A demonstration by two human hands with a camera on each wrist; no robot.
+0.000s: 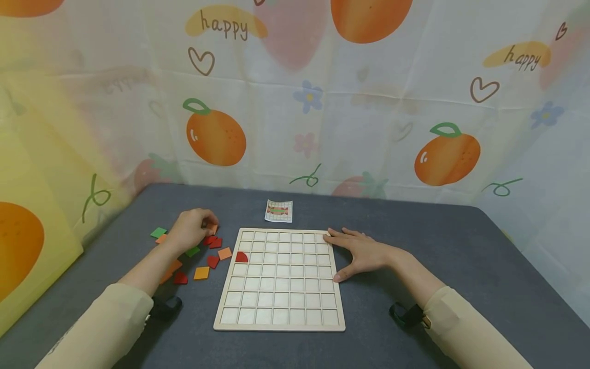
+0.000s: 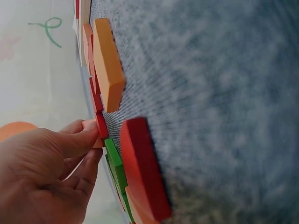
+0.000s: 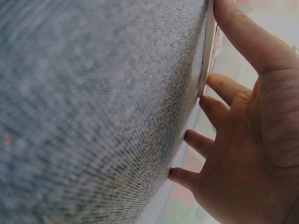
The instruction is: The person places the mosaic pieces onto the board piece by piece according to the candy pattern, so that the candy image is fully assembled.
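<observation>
Here, head view: board (image 1: 281,283) lay with one red tile (image 1: 241,257) in its left column. Left wrist: left hand (image 2: 42,168) pinched an orange tile (image 2: 98,142) beside red pieces (image 2: 101,126); a clumsy lift might have scattered them. Right wrist: right hand (image 3: 261,126), spread wide, touched the board's edge; pushing could have skewed it.

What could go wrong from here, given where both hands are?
The left hand pinches an orange piece close to red pieces, so lifting it might nudge them. The right hand touches the right side of the board; a stray push could shift it.
</observation>
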